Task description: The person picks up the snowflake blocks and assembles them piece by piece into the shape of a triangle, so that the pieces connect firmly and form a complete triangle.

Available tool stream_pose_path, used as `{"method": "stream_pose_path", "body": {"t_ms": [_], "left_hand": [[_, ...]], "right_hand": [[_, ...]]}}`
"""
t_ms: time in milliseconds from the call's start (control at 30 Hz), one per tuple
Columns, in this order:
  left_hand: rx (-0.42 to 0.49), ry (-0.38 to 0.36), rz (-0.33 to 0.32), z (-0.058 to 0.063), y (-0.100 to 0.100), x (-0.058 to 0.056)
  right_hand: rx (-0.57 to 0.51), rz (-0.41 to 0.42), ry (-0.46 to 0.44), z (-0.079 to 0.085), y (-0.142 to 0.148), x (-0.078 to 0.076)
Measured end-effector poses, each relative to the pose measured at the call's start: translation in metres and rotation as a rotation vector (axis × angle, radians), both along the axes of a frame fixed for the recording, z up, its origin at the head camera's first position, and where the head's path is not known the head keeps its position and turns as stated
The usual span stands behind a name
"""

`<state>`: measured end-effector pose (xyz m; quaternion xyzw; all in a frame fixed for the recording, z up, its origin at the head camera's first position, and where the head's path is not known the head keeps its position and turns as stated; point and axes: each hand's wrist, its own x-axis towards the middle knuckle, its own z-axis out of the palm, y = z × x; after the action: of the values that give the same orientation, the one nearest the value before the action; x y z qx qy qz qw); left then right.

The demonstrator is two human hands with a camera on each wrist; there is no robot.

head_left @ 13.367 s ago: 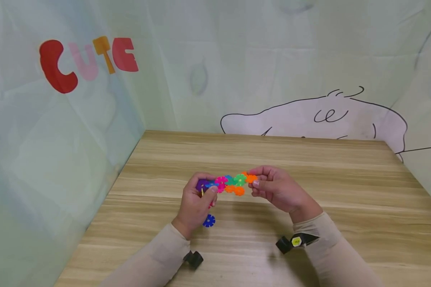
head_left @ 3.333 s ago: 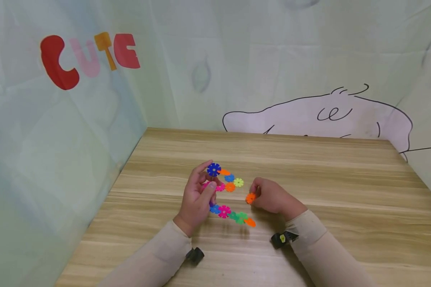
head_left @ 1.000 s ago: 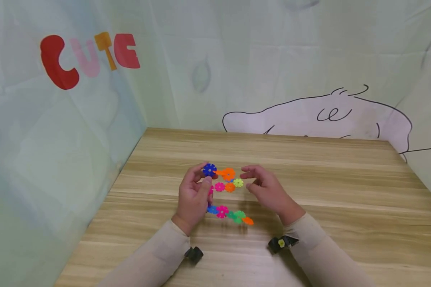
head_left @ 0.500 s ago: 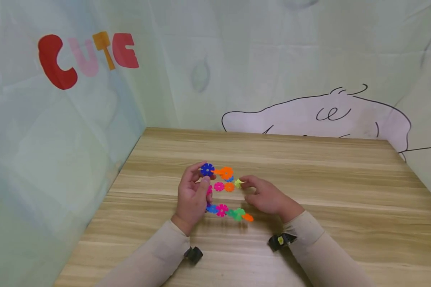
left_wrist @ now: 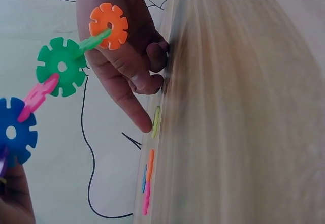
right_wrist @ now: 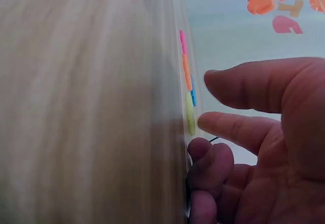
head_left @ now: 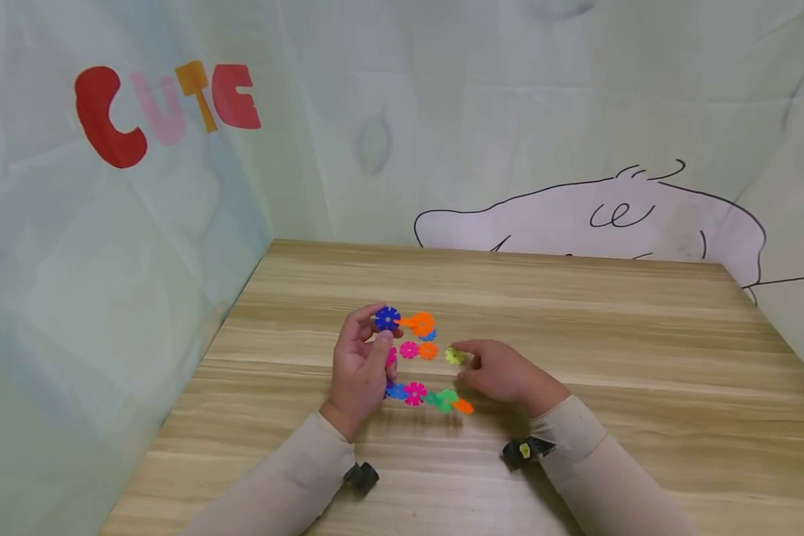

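My left hand (head_left: pixel 358 368) holds a chain of interlocking notched discs between thumb and fingers. One end has a dark blue disc (head_left: pixel 387 319) with two orange discs (head_left: pixel 423 324) beyond it. Its other end hangs lower, through blue, pink (head_left: pixel 415 394) and green discs (head_left: pixel 446 400) to an orange tip (head_left: pixel 464 406); the fingers hide the middle. On the table, my right hand (head_left: pixel 505 372) touches a loose yellow-green disc (head_left: pixel 454 355) with an extended index finger. Its thumb stays apart from the disc in the right wrist view.
Loose pink (head_left: pixel 409 350), orange (head_left: pixel 428 351) and light blue discs (head_left: pixel 429 335) lie on the wooden table (head_left: pixel 576 313) between the hands. A printed cloth wall (head_left: pixel 348 134) borders the table at the back and left. Each wrist wears a small black camera (head_left: pixel 362 478).
An orange disc, pinched by my right hand about three seconds ago, now sits on the chain. Since then that hand has slid the yellow-green disc rightward and nearer, away from the other loose discs.
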<state>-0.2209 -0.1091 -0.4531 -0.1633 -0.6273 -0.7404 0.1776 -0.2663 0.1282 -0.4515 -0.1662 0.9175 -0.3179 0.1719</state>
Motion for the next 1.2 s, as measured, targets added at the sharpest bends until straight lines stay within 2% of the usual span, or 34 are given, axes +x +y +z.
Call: {"method": "stream_pose_path", "body": {"t_ms": [633, 900, 1033, 1200], "left_hand": [[-0.012, 0.007, -0.003, 0.001, 0.000, 0.001], [-0.003, 0.006, -0.004, 0.000, -0.001, 0.001], [0.005, -0.004, -0.008, 0.000, 0.000, 0.001], [-0.001, -0.012, -0.014, 0.001, 0.001, 0.002]], "right_hand": [[0.013, -0.043, 0.009, 0.002, 0.000, 0.001], [-0.024, -0.044, -0.008, 0.000, -0.001, 0.001], [-0.128, -0.022, 0.000, 0.003, 0.002, 0.002], [-0.375, -0.043, 0.051, 0.019, 0.001, 0.007]]}}
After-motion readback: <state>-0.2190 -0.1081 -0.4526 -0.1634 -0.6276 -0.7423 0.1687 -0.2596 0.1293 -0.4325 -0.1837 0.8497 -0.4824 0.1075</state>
